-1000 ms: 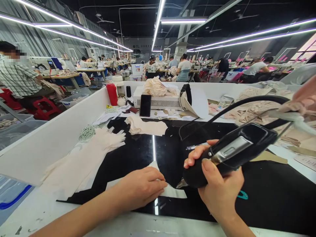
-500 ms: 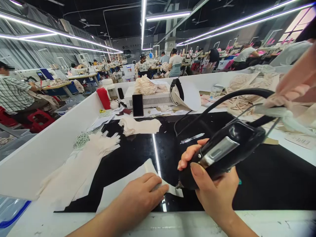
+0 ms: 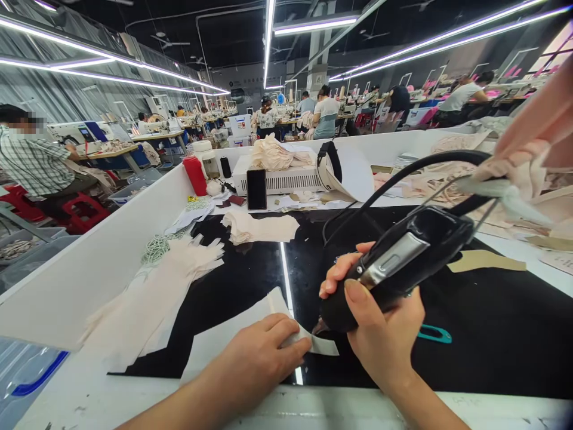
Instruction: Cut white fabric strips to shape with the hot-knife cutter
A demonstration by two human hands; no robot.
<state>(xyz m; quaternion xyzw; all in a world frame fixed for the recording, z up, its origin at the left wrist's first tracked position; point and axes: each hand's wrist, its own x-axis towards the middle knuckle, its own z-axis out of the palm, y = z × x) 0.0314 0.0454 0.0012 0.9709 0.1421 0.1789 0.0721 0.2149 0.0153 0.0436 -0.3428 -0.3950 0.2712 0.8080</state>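
My right hand (image 3: 385,340) grips a black hand-held electric cutter (image 3: 403,263) with a silver plate and a thick black cord (image 3: 430,164) arching to the right. Its tip touches the right end of a pale fabric piece (image 3: 233,331) lying on the glossy black work surface (image 3: 492,322). My left hand (image 3: 264,358) lies flat on that fabric, fingers pressing it close to the cutter's tip.
A pile of cream cut pieces (image 3: 156,292) lies at left, a folded stack (image 3: 259,228) further back. A white box (image 3: 282,179), black phone (image 3: 256,189), red bottle (image 3: 196,175) and teal clip (image 3: 432,334) sit around. White partitions (image 3: 89,263) bound the bench. Other people work at benches behind.
The view shifted slightly. My left hand slid a little rightward along the fabric toward the cutter, and the cutter's tip sits lower against the fabric's end.
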